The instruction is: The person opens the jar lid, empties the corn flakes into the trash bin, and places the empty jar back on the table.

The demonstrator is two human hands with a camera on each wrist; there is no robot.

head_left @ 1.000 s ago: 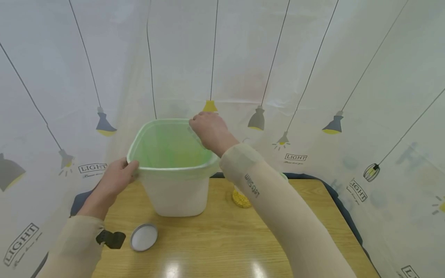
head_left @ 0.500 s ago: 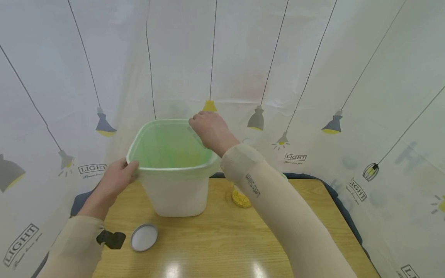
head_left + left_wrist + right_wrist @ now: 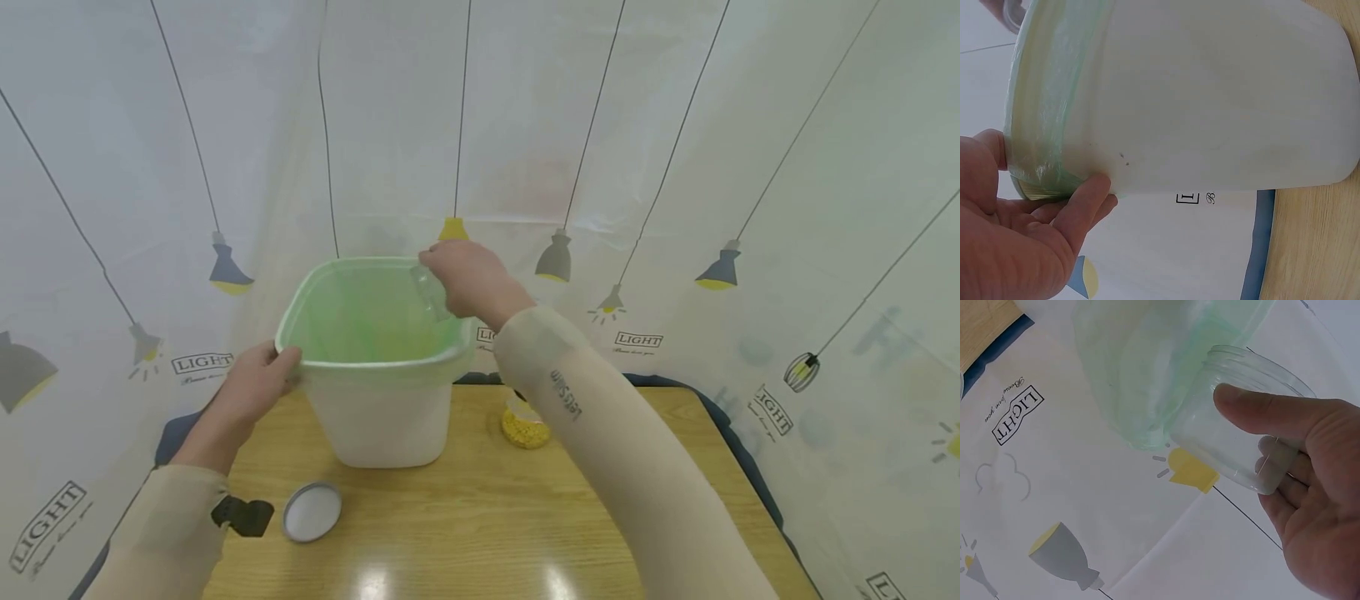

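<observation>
A white bin (image 3: 393, 425) lined with a pale green plastic bag (image 3: 345, 321) stands upright on the wooden table. My left hand (image 3: 258, 379) pinches its near-left rim, thumb on one side and fingers on the other, as the left wrist view shows. In my right hand (image 3: 476, 279) is a clear jar (image 3: 1235, 419) without a lid, held between thumb and fingers. The jar is tilted over the bin's right side, and no contents show in it. Some yellowish matter appears faintly inside the bin; its kind is unclear.
A round white lid (image 3: 312, 512) with a grey rim lies at the table's left front. Right of the bin stands a clear container of yellow granules (image 3: 525, 429), partly hidden by my right forearm. A lamp-printed curtain (image 3: 675, 208) hangs behind the table (image 3: 465, 533).
My right hand with the jar has moved slightly right, and more of the jar shows. More of the yellow granules is visible now. My left hand stays on the rim.
</observation>
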